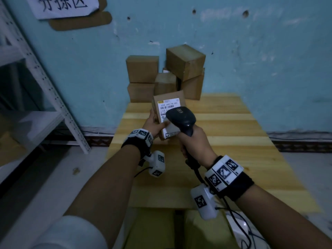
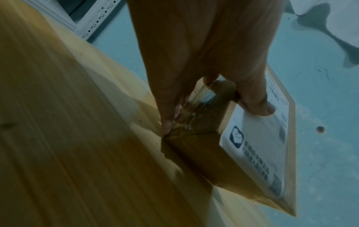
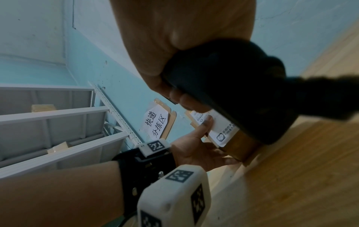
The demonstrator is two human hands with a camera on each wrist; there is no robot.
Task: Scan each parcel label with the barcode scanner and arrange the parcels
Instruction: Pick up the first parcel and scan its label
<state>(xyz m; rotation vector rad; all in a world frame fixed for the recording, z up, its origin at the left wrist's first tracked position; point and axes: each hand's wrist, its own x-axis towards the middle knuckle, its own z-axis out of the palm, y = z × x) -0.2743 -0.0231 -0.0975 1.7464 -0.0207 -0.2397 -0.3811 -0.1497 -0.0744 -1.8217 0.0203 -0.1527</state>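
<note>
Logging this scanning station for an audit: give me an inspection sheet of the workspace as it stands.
Surface: wooden table, planked.
Job's things: labelled parcel tilted up; barcode scanner aimed at its label; stacked parcels against the wall.
Clutter: nothing seen.
Grippers: left hand holds the labelled parcel; right hand grips the scanner handle.
Cables: scanner cable trailing off the near edge.
Surroundings: blue wall, paper sign, white shelving.

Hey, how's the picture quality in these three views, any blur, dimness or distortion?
Head view: dim, edges bent by the wide lens, yet the label on the parcel is readable. Left wrist view: table streaked with blur. Right wrist view: the barcode scanner is a dark, soft mass close up.
</note>
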